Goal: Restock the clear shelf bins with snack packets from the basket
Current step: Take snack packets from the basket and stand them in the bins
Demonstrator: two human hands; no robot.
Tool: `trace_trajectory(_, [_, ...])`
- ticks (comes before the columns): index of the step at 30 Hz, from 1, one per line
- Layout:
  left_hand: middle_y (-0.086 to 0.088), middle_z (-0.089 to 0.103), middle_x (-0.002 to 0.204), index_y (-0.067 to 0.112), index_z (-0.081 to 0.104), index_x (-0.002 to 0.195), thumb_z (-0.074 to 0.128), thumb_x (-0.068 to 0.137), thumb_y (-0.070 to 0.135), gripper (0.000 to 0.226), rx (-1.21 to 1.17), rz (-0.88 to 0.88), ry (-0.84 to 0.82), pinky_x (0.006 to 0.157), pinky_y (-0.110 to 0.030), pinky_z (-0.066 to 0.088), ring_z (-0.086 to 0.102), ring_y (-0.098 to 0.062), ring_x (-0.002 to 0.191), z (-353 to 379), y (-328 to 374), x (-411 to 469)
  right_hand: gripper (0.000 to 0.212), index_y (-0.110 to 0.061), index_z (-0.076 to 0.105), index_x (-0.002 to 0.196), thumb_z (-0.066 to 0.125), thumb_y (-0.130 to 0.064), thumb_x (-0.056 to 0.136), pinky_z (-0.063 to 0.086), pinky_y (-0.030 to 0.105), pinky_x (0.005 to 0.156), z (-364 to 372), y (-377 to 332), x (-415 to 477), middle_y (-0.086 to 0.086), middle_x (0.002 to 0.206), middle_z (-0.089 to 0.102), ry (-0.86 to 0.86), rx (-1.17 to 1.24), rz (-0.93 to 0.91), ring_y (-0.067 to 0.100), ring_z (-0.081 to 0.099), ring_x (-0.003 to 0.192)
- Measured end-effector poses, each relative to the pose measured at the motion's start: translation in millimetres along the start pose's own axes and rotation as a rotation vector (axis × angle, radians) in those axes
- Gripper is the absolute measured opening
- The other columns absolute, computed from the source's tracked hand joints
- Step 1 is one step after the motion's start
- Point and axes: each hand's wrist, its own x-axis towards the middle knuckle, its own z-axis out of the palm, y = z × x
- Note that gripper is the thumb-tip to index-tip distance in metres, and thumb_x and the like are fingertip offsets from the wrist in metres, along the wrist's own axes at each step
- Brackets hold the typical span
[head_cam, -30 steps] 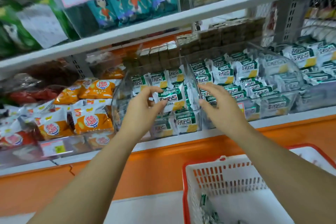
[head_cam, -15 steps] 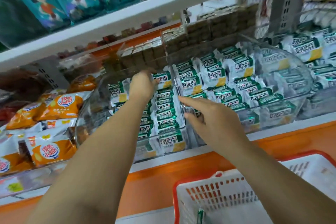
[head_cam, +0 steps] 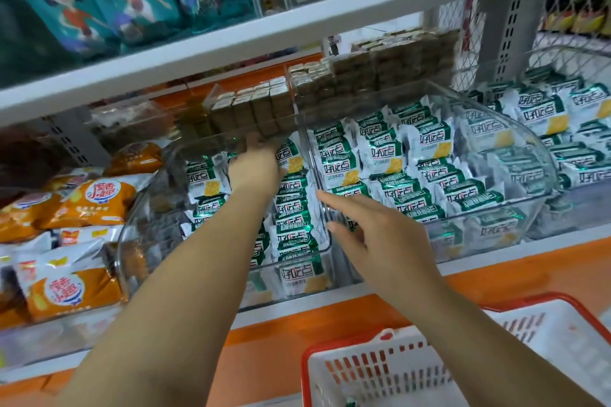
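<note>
Left grip (head_cam: 256,167) has reached deeper into the clear bin (head_cam: 145,208), fingers unreadable; right grip (head_cam: 373,235) spread, empty; packets (head_cam: 292,208) likely being seated.

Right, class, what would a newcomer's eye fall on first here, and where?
The green-and-white packets crowding the clear bins on the middle shelf stand out first. Next, the left hand reaches deep into the left bin, while the right hand spreads open by its front corner. A red-rimmed basket sits at lower right.
</note>
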Motion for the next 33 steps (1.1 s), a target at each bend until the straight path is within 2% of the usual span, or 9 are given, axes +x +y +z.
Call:
trace_trajectory(3, [-0.013,0.044,0.131,0.024,0.049,0.133,0.058,0.093,0.036,0.043,-0.187,-0.003,0.067,0.084,-0.041,0.048,0.054,-0.035,0.108,-19,-2,-25,0.036,-0.027,0.060,0.127,0.050,-0.030,0.092,0.044,0.014,0.068,2,0,-6,-0.012,0.106,0.063,0.087,0.030,-0.011,-0.003,0.053,0.079])
trace_trajectory(5, [-0.008,0.046,0.130,0.022,0.056,0.127,0.057,0.094,0.029,0.034,-0.423,0.042,0.213,0.081,-0.036,0.048,0.052,-0.026,0.108,-30,-7,-58,0.031,-0.017,0.068,0.114,0.048,-0.025,0.091,0.045,0.019,0.077,5,-2,-13,-0.003,0.106,0.063,0.223,0.060,-0.055,0.006,0.054,0.095])
trace_trajectory(8, [0.002,0.052,0.115,0.017,0.060,0.117,0.054,0.094,0.013,0.025,-0.660,0.158,0.427,0.076,-0.020,0.039,0.050,-0.009,0.094,-39,-17,-127,0.024,-0.008,0.071,0.094,0.050,-0.020,0.089,0.046,0.018,0.070,10,-13,-24,0.000,0.086,0.066,0.311,0.082,-0.139,0.009,0.056,0.080])
trace_trajectory(12, [0.008,0.054,0.097,0.013,0.062,0.107,0.051,0.090,0.006,0.022,-0.781,0.176,0.472,0.071,-0.004,0.036,0.046,0.002,0.083,-15,-32,-205,0.021,-0.010,0.070,0.084,0.052,-0.021,0.085,0.048,0.019,0.058,31,-30,-49,-0.002,0.074,0.066,0.199,0.113,-0.152,0.007,0.056,0.065])
trace_trajectory(15, [0.009,0.059,0.094,0.015,0.066,0.101,0.051,0.088,0.009,0.021,-0.825,0.151,0.325,0.068,-0.006,0.036,0.051,-0.001,0.082,24,-40,-240,0.017,-0.015,0.069,0.086,0.054,-0.022,0.085,0.050,0.023,0.060,44,-28,-76,-0.002,0.077,0.069,0.008,0.074,-0.089,0.012,0.061,0.066])
trace_trajectory(19, [0.008,0.061,0.093,0.027,0.062,0.099,0.047,0.084,0.014,0.025,-0.803,0.205,0.077,0.069,-0.018,0.044,0.058,-0.012,0.083,75,-44,-275,0.009,-0.024,0.064,0.087,0.055,-0.024,0.091,0.050,0.030,0.071,59,0,-119,-0.005,0.088,0.066,-0.416,-0.055,0.220,0.015,0.060,0.078])
trace_trajectory(22, [0.000,0.060,0.115,0.026,0.062,0.113,0.051,0.088,0.019,0.029,-0.655,0.266,-0.147,0.081,-0.037,0.051,0.059,-0.026,0.101,106,-41,-293,0.018,-0.026,0.056,0.075,0.052,-0.020,0.092,0.051,0.034,0.073,81,29,-162,-0.002,0.084,0.065,-0.649,-0.075,0.463,0.016,0.058,0.073])
trace_trajectory(26, [0.004,0.025,0.153,0.030,0.042,0.139,0.047,0.098,0.030,0.041,-0.558,0.258,-0.422,0.107,-0.038,0.035,0.029,-0.022,0.135,129,-27,-305,0.017,-0.016,0.064,0.094,0.047,-0.016,0.094,0.046,0.031,0.082,110,59,-209,0.004,0.106,0.065,-0.925,-0.097,0.660,0.020,0.060,0.095])
trace_trajectory(33, [0.013,0.021,0.152,0.026,0.054,0.131,0.043,0.099,0.019,0.034,-0.813,0.166,-0.382,0.112,-0.035,0.028,0.018,-0.010,0.140,153,-22,-317,0.048,-0.013,0.042,0.140,0.051,-0.024,0.095,0.039,0.030,0.103,157,78,-252,0.007,0.143,0.045,-1.115,-0.058,0.918,0.023,0.046,0.128])
